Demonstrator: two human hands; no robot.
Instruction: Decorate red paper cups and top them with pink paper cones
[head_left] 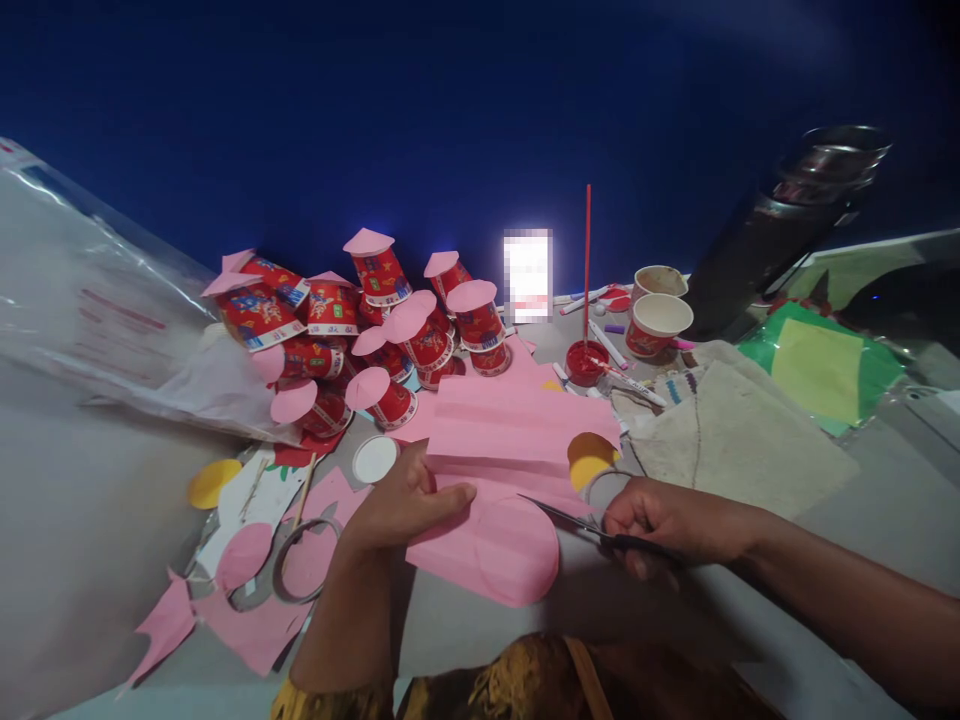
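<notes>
Paper (pixel 517 560), pink and round-edged, meets slim metal scissors (pixel 589 526)

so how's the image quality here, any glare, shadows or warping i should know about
Head view: a pixelated white patch glares against the dark blue background; the plastic bag shows shiny streaks; the flask slants and looks stretched, probably lens distortion; shadow falls on the table below the right hand; scissors and pink paper look fairly sharp.
</notes>
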